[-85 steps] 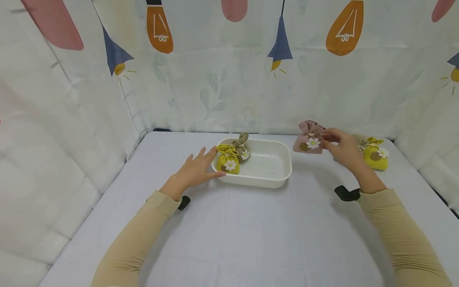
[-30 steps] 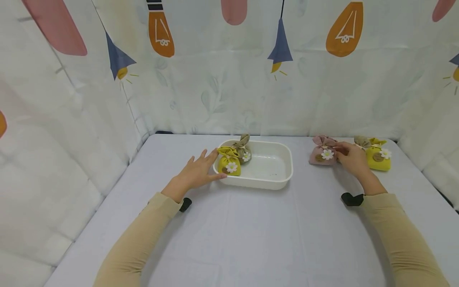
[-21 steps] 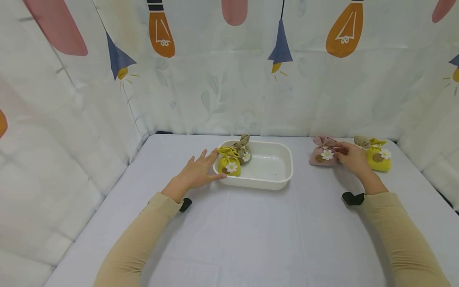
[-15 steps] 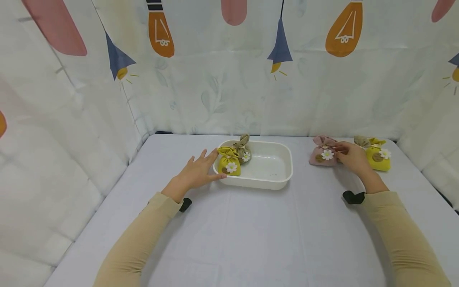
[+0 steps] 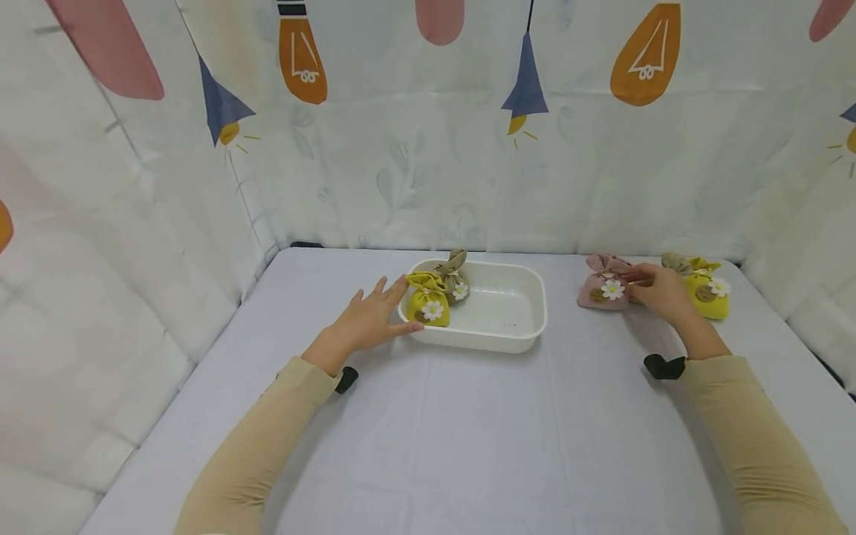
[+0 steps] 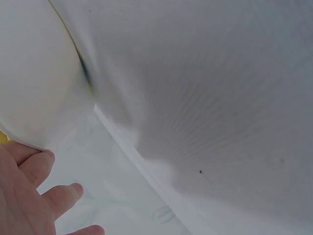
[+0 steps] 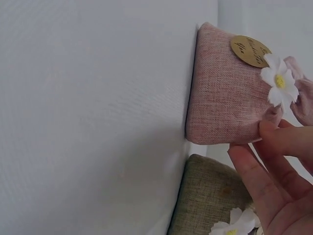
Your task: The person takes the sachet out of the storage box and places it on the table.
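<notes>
A pink cloth pouch (image 5: 603, 290) with a white flower and a round tag stands on the table, right of the white tray (image 5: 495, 343). My right hand (image 5: 658, 288) pinches its side near the tied neck, thumb and fingers against the cloth (image 7: 230, 93). At the tray's left end my left hand (image 5: 364, 319) rests with fingers spread and straight, touching the rim. Inside the tray's left part sit a yellow pouch (image 5: 421, 301) and a grey-brown pouch (image 5: 458, 286), each with a white flower.
Right of my right hand stand another yellow pouch (image 5: 704, 297) and another grey-brown pouch (image 7: 210, 191), partly hidden in the head view. A white tablecloth (image 5: 481, 438) covers the table. Patterned curtains (image 5: 435, 148) hang along the back and sides.
Since the oldest frame, my right hand has moved the pink pouch rightward and lowered it onto the table. During the last second almost nothing has moved. The left hand has stayed at the tray.
</notes>
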Motion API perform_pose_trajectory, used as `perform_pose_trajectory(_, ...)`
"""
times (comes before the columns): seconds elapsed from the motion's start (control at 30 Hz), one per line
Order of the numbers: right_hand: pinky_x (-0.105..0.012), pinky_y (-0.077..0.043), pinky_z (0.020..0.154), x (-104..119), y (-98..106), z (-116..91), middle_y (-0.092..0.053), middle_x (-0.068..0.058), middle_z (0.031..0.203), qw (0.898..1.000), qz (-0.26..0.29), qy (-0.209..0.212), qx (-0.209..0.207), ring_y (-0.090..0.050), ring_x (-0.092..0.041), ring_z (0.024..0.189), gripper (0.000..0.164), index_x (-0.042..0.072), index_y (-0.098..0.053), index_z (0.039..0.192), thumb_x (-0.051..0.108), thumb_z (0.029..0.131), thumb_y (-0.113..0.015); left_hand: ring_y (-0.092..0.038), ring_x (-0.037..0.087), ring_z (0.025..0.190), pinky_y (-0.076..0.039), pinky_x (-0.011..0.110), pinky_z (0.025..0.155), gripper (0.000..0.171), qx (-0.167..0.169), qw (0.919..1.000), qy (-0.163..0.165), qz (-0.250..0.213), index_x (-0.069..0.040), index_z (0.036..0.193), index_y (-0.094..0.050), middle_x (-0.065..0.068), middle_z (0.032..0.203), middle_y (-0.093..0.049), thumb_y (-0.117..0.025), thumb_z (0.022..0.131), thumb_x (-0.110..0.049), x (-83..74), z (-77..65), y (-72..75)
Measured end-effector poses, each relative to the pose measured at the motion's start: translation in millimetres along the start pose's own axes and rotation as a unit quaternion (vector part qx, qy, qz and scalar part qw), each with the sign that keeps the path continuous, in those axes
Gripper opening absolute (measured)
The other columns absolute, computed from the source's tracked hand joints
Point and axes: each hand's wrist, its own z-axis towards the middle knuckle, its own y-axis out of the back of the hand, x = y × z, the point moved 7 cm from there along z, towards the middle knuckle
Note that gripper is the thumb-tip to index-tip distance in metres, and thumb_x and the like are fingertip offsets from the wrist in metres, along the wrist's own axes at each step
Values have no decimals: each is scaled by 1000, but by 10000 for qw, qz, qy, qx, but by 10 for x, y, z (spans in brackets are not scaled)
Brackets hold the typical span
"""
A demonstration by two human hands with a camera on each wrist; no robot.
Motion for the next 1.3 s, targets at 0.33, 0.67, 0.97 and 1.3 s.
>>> perform_pose_trajectory(0.33, -61, -47, 96, -5, 119, -57, -55, -36, 134, 9998, 11, 98, -174, -52, -53, 124, 40, -11, -55, 136, 14, 105, -57, -5, 36, 156, -9, 68, 119, 103, 24, 10000, -28, 16, -10, 166, -11, 7, 172, -10, -53, 95, -71, -9, 3, 4)
perform_pose_trajectory(0.67, -26, -51, 75, 71, 259, -148, -54, -32, 137, 9989, -76, 164, -429, -54, -49, 120, 44, -7, -57, 137, 26, 109, -53, -5, 36, 156, -8, 68, 119, 102, -9, 10000, -29, -29, -9, 166, -12, 8, 172, -11, -54, 95, -71, -13, -5, 22)
perform_pose_trajectory(0.97, -10, -44, 66, 193, 280, -184, -56, -32, 137, 9987, 9, 170, -478, -58, -45, 118, 45, -6, -57, 138, 28, 110, -51, -4, 36, 156, -8, 67, 119, 103, 38, 10000, 4, -28, -10, 166, -11, 7, 172, -11, -54, 95, -71, -13, -2, 18)
perform_pose_trajectory(1.3, -21, -49, 76, 511, 222, -220, -61, -26, 132, 9973, 177, 314, -644, -63, -1, 93, 47, -1, -63, 135, 37, 108, -53, -4, 36, 156, -9, 67, 120, 103, 66, 10000, 1, -19, -10, 166, -10, 7, 172, -10, -53, 95, -72, -10, 10, 14)
